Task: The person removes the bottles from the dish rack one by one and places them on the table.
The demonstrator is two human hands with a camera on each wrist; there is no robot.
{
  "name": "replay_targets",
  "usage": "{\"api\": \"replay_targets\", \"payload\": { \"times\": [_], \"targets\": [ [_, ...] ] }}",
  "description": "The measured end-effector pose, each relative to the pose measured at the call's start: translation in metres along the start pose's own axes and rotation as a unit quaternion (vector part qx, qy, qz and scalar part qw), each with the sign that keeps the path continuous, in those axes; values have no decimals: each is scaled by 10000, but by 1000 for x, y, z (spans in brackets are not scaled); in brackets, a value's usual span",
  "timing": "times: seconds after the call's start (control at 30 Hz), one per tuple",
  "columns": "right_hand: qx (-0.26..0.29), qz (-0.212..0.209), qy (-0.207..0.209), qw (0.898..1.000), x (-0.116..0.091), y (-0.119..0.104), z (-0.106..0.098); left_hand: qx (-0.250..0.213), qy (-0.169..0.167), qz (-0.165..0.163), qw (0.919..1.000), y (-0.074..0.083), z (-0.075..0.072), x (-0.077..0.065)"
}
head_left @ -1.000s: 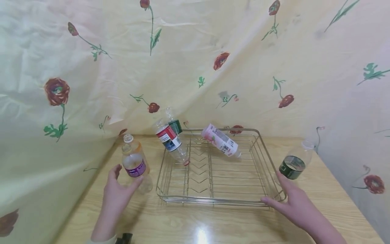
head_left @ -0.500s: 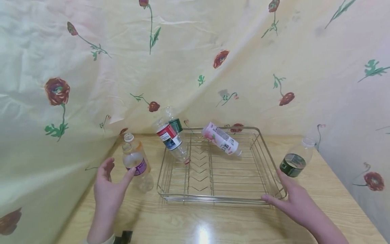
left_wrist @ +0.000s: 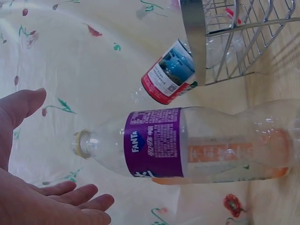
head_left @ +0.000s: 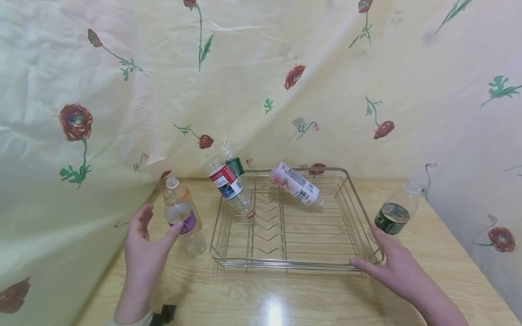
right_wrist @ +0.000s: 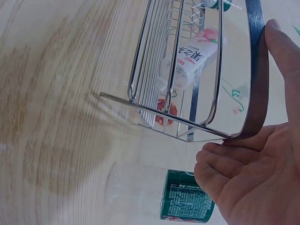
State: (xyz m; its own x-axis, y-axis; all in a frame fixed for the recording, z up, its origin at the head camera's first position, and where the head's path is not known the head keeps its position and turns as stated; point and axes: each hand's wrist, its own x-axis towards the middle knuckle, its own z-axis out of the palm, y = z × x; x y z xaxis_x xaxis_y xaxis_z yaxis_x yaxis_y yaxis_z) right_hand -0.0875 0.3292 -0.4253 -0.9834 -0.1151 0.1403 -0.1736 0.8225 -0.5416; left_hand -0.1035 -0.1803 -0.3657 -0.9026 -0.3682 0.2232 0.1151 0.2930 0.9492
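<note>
In the head view my left hand (head_left: pixel 146 244) stands beside a clear bottle with a purple Fanta label (left_wrist: pixel 154 143). Its thumb and fingers are spread, and a gap separates them from the bottle in the left wrist view. At the front right corner of a wire dish rack (head_left: pixel 261 262), my right hand (head_left: pixel 393 267) rests against the rim. The right thumb lies along the front rim, with the other fingers by the side and partly hidden. A pink-and-white bottle (head_left: pixel 297 184) and a bottle with a red-and-white label (head_left: pixel 226 183) lie tilted in the rack.
Behind the Fanta bottle stands an orange-tinted bottle (head_left: pixel 186 195). One green-labelled bottle (head_left: pixel 234 165) leans at the rack's back left; another green-labelled bottle (head_left: pixel 392 218) stands right of the rack. A flowered cloth (head_left: pixel 253 90) hangs behind the wooden table (head_left: pixel 228 299).
My left hand has drawn back left from the Fanta bottle, then stayed nearly still. The right hand keeps its place at the rack corner. The bottles have not moved.
</note>
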Motion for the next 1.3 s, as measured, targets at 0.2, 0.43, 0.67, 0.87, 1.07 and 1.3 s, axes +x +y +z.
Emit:
{"api": "replay_targets", "payload": {
  "times": [0.2,0.43,0.67,0.87,1.07,1.3],
  "targets": [
    [-17,-21,39,10000,0,0,-1,80,3,60,10000,8,0,-2],
    [4,-38,37,10000,0,-1,-2,210,28,-143,9997,18,0,-5],
    [1,9,-7,10000,0,-1,-1,131,49,48,9999,32,2,-12],
    [4,16,2,10000,0,-2,-2,169,63,266,9995,41,6,-17],
    [-57,67,-25,10000,0,-2,-2,91,82,553,9984,42,12,-20],
    [-73,123,-83,9999,0,0,0,263,-63,760,9967,43,19,-22]
  ]
}}
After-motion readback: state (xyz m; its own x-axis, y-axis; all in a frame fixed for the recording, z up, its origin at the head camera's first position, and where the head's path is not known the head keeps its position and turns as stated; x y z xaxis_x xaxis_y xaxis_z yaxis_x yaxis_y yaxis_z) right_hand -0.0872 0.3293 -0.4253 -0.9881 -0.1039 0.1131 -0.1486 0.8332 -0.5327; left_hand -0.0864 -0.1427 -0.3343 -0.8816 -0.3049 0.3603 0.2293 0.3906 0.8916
